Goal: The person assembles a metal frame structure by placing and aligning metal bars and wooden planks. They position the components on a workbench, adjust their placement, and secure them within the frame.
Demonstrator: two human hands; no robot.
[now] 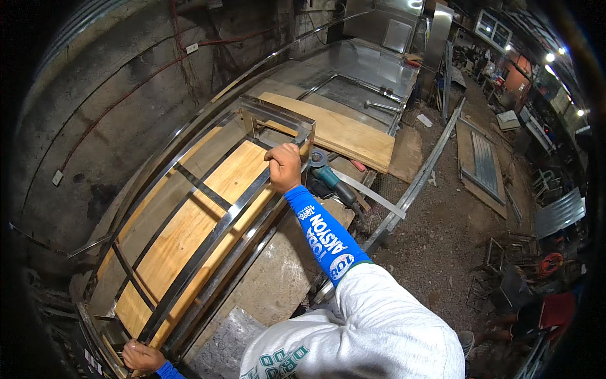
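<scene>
A long box-shaped metal frame (218, 226) of shiny square tubes lies across the workbench in front of me. My right hand (285, 165), below a blue arm sleeve, is closed around its near rail close to the far right end. At the near left end, my left hand (142, 356) wraps round the same frame's corner. Inside and beneath the bars shows a pale wooden board (189, 230). Just right of my right hand, a teal angle grinder (334, 183) rests on the bench, its disc towards the frame.
Beyond the frame lie a wooden plank (341, 132) and sheet metal (372, 66), with a hammer (379, 105) on top. A concrete wall (120, 95) borders the left. Long metal channels (426, 174) run along the bench's right side. Another person (546, 316) is partly visible at lower right.
</scene>
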